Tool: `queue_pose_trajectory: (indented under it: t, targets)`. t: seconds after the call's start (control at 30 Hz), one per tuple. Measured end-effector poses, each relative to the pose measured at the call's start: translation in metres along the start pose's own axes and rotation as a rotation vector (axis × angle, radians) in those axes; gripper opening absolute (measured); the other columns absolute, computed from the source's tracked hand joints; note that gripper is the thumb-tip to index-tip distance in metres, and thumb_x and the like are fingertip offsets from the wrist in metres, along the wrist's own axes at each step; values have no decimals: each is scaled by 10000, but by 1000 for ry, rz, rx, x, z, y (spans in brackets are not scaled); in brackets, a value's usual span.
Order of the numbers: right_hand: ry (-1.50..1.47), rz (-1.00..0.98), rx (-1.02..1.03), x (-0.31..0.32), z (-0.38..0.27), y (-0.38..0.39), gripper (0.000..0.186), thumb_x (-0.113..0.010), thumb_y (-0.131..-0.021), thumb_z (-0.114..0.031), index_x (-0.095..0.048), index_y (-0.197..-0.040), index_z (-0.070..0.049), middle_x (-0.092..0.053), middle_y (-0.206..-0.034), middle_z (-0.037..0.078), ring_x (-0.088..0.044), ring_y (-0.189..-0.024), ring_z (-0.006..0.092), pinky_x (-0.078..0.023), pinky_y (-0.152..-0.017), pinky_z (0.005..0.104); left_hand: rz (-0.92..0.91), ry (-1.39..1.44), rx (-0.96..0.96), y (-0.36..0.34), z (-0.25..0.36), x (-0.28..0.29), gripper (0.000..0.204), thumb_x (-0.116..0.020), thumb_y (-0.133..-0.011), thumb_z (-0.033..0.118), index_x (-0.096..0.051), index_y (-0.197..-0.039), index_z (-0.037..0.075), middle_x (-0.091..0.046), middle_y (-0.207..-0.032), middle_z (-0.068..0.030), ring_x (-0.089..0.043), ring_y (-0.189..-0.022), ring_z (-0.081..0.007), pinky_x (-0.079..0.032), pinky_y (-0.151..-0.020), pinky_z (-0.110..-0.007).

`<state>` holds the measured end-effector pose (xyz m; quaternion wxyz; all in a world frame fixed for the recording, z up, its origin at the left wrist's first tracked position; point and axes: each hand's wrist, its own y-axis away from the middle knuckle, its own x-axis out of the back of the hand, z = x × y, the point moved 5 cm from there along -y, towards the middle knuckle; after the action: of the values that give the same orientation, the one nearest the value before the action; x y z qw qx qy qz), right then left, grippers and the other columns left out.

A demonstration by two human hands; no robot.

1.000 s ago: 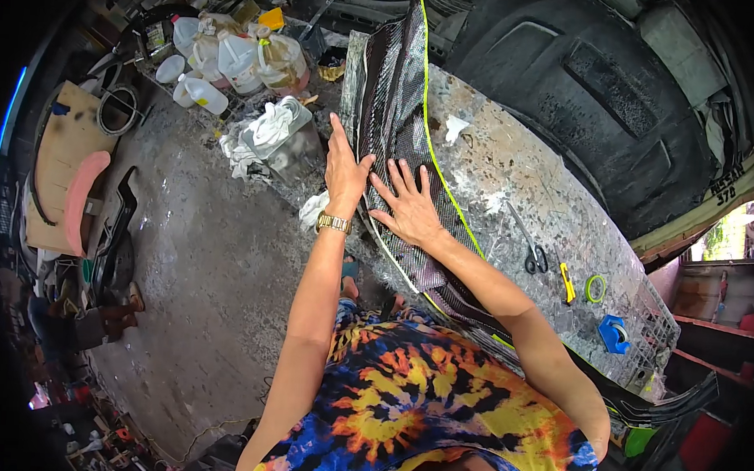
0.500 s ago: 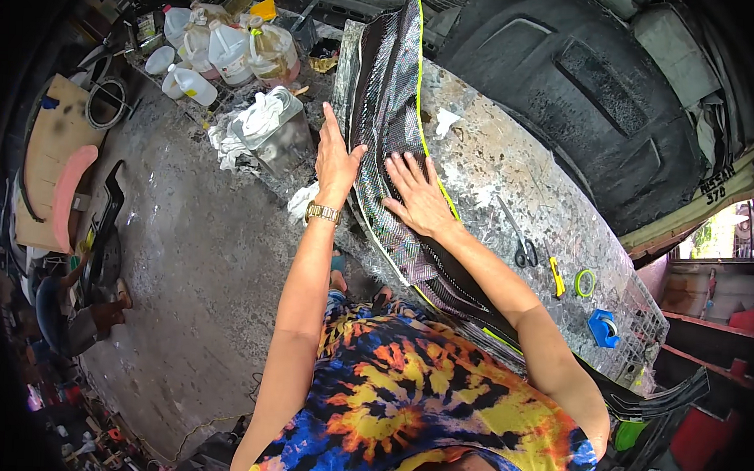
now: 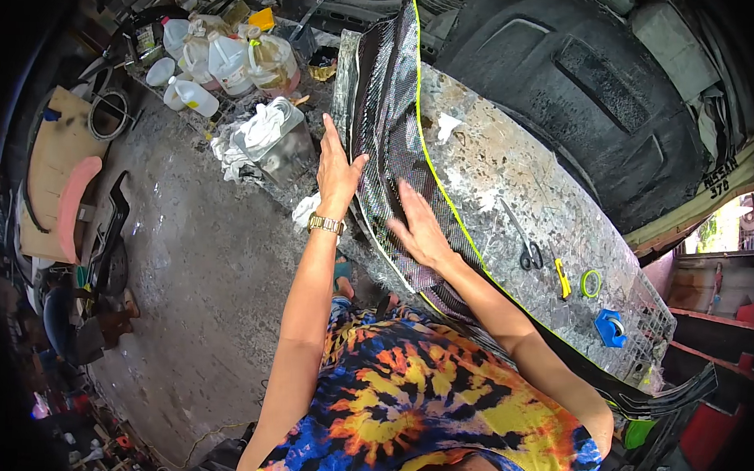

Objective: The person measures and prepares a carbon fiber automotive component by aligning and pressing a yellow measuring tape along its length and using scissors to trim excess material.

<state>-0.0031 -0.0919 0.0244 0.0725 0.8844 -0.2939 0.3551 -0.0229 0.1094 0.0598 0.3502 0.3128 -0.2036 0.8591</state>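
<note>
A long sheet of black woven carbon-fibre cloth (image 3: 396, 118), edged with bright yellow-green tape, lies over a curved part along the near side of the worktable. My left hand (image 3: 338, 173), with a gold watch at its wrist, rests against the cloth's left edge, fingers stretched forward and thumb apart over the border. On the cloth's middle, my right hand (image 3: 423, 232) lies nearly flat with its fingers extended and slightly smeared by motion. Neither hand grips anything. Part of the cloth is hidden under my right forearm.
On the speckled worktable (image 3: 547, 197) lie scissors (image 3: 528, 252), a yellow cutter (image 3: 563, 279), a green tape roll (image 3: 591, 284) and a blue tape dispenser (image 3: 610, 328). Several plastic jugs (image 3: 230, 65) and white rags (image 3: 268, 125) stand left. Another person (image 3: 62, 323) crouches far left.
My right hand has slid down the cloth toward me, its fingers drawing closer together. The left hand stays nearly in place at the edge.
</note>
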Motion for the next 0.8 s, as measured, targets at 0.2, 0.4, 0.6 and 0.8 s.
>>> queue_pose_trajectory:
  t: [0.2,0.4,0.6,0.8]
  targets:
    - [-235,11,-51,-22,-2,-17,768,-470,-1026,-404,-140,-1561,39,-239,-1597,279,-255,-1485,403,-213,-1227,436,-18,-18,6,-2,3,1,1110,-785,-801,105,-7,-1592,79,-420,-1442,-294,-508,-1254,-470,-473,-1012,-481]
    - [215,-45,128,-35,3,-1,759,-483,-1015,-419,-200,-1546,44,-197,-1615,261,-217,-1505,365,-182,-1235,457,-8,-28,-41,-3,2,-1,1109,-784,-800,109,-4,-1586,61,-430,-1423,-307,-507,-1244,-478,-472,-1004,-483]
    - [360,-116,149,-28,-3,18,749,-515,-995,-442,-269,-1536,15,-220,-1613,246,-227,-1500,371,-169,-1233,488,-16,-19,-25,-3,0,-1,1107,-785,-800,116,-9,-1588,73,-423,-1431,-312,-510,-1245,-479,-469,-1014,-484]
    - [338,31,213,-2,-5,-20,699,-515,-988,-450,-317,-1546,-80,-264,-1603,222,-240,-1491,385,-163,-1230,508,1,-23,-59,-4,-1,0,1101,-784,-805,124,-12,-1590,80,-416,-1442,-309,-506,-1253,-480,-467,-1016,-490]
